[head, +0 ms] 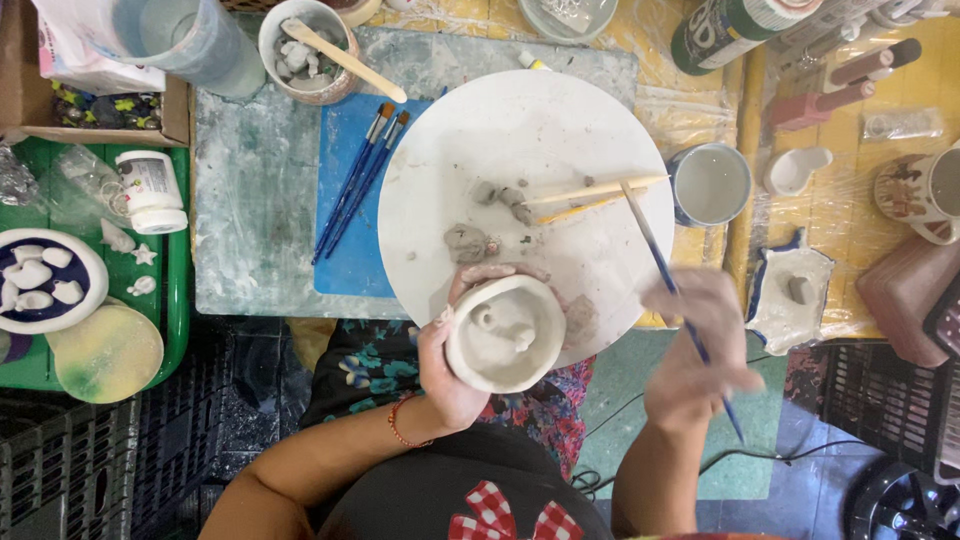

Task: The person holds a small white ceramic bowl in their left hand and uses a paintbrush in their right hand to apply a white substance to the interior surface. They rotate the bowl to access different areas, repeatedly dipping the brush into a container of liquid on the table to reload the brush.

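Cradling a pale clay bowl [504, 333], left hand [450, 370] has fingers wrapped round its wall, at near edge of round white board [520, 130]. Right hand [695, 350], blurred, fingers pinched on blue-handled brush [672, 288] angled across board. Farther on board: grey clay lumps [466, 242], wooden sticks [590, 193]. Beyond, on desk: water cup [709, 184], three blue brushes [360, 180].
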